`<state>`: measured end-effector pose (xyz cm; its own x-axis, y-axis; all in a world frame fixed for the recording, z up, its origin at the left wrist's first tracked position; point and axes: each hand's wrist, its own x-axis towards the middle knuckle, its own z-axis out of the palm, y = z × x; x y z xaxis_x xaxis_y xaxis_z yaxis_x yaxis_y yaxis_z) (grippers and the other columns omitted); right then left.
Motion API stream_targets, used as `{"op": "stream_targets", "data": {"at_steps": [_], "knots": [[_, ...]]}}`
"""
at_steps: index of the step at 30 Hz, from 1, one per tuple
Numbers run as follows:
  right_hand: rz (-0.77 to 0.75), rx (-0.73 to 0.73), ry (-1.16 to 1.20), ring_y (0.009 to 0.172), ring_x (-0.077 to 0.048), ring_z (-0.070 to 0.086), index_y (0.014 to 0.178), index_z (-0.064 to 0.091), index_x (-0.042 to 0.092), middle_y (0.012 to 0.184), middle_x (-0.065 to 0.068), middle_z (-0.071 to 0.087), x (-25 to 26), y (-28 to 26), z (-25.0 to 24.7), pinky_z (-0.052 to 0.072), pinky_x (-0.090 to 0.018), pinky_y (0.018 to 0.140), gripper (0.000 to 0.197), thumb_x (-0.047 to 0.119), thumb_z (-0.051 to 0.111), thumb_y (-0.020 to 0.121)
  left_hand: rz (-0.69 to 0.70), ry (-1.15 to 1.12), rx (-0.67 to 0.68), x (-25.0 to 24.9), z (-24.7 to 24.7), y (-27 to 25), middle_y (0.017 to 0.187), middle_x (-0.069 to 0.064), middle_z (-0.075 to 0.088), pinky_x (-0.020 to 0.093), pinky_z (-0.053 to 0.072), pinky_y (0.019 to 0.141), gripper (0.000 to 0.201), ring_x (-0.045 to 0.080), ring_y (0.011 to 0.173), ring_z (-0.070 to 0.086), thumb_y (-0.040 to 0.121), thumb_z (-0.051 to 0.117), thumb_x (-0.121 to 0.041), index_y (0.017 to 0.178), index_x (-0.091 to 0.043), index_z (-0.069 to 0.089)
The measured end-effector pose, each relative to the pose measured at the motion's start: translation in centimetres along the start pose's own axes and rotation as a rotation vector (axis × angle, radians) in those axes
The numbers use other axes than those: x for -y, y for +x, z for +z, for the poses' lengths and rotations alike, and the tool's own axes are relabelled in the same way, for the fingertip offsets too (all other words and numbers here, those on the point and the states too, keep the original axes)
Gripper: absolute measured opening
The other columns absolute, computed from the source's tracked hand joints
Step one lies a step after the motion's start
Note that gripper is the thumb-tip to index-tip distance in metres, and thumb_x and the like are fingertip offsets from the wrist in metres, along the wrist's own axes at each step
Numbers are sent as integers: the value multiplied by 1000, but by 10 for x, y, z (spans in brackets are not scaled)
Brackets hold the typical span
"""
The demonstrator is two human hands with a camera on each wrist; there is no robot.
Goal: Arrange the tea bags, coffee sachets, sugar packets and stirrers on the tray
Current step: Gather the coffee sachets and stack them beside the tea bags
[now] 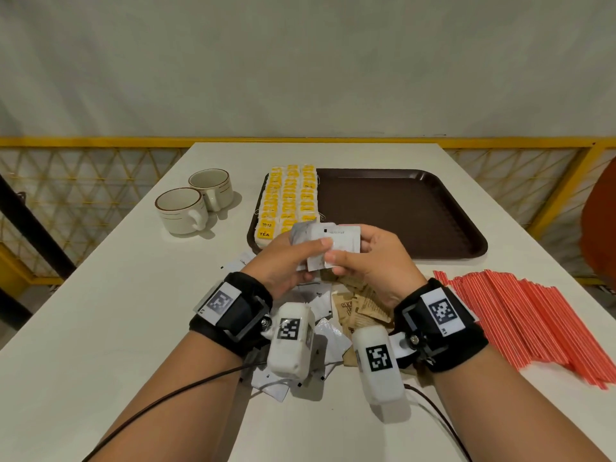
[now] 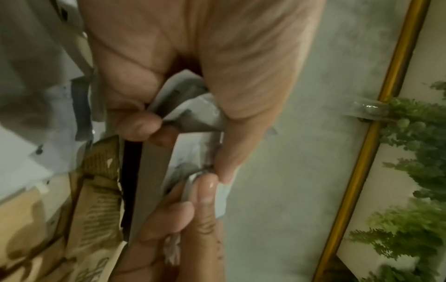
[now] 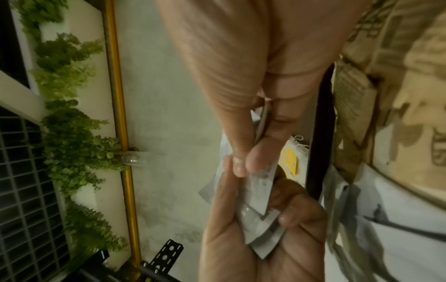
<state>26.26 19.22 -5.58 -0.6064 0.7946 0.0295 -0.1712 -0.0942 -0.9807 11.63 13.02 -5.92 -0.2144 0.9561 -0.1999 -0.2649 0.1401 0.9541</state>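
Note:
Both hands hold a small stack of white coffee sachets point(image 1: 333, 243) in the air just before the brown tray point(image 1: 416, 211). My left hand point(image 1: 318, 250) grips the stack from the left, thumb on top. My right hand point(image 1: 346, 253) pinches its right side. The wrist views show the same sachets point(image 2: 193, 114) point(image 3: 260, 219) between thumbs and fingers. Yellow-tagged tea bags point(image 1: 288, 198) lie in rows on the tray's left part. Brown sugar packets point(image 1: 363, 306) and more white sachets point(image 1: 328, 333) lie loose under my wrists. Red stirrers point(image 1: 533, 323) are spread on the table at the right.
Two white cups point(image 1: 181, 211) point(image 1: 211, 188) stand left of the tray. The tray's middle and right parts are bare. A yellow railing point(image 1: 100, 141) runs behind the table's far edge. Cables trail from both wrist cameras across the table's near part.

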Motion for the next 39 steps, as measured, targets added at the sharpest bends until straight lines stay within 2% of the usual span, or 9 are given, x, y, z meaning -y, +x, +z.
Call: {"op": "stream_targets", "data": {"at_steps": [7,12,15,18,25,31,34,37,39], "knots": [[-1,-109,29,60,-14,64,103,61,13,84,-6,70,4,4,-7,52,-21,50,20,4,66,86,24,-448,-65,-6,-4,4,108,20,67,35,59,76,29,28,94,69,95,47,-5,122,2,53],[32,-13,-115,64,-10,55,116,60,14,89,-5,67,3,6,-9,49,-23,58,29,-1,55,92,4,-570,-36,-15,-4,0,91,19,64,41,56,80,16,27,78,71,93,41,3,98,5,56],[-25,-51,-97,74,-12,61,113,56,12,91,-6,70,13,5,-9,52,-24,63,24,2,58,91,-41,-526,-38,-14,-3,2,75,9,58,34,58,71,9,19,66,65,92,53,-12,94,-5,58],[-95,-14,-84,86,-15,65,103,58,15,93,-3,70,32,5,-10,55,-30,75,16,3,55,92,-85,-491,2,-12,-5,2,73,6,57,30,57,66,40,16,65,59,75,64,-42,97,-9,65],[-233,279,-631,78,-26,69,109,63,16,88,-16,70,65,13,3,58,-34,74,36,5,75,78,-109,-461,222,-9,0,-3,103,12,67,29,58,71,74,19,86,66,67,53,-67,116,-12,61],[-380,309,-992,66,1,57,92,70,12,78,7,64,69,29,18,48,-15,64,16,4,72,78,-117,-451,281,-8,7,-11,85,14,68,28,58,64,28,22,76,69,76,68,-30,93,-7,70],[-389,264,-971,93,-6,62,116,64,20,104,6,64,69,33,13,53,-24,82,34,9,67,84,-126,-510,212,-8,7,-8,73,6,58,25,54,59,19,15,64,62,78,65,-29,80,-10,70],[-315,431,-1113,132,-3,37,144,37,25,145,11,40,66,28,10,34,-29,111,75,22,75,79,-137,-544,159,-8,7,-4,79,6,57,28,53,61,41,16,70,57,72,64,-46,94,-11,62],[-297,532,-1305,136,-2,22,151,20,22,148,15,26,56,23,14,21,-28,116,106,38,83,67,-163,-560,181,-9,8,-4,92,9,57,32,57,65,63,20,84,58,70,60,-58,112,-11,58]]}}
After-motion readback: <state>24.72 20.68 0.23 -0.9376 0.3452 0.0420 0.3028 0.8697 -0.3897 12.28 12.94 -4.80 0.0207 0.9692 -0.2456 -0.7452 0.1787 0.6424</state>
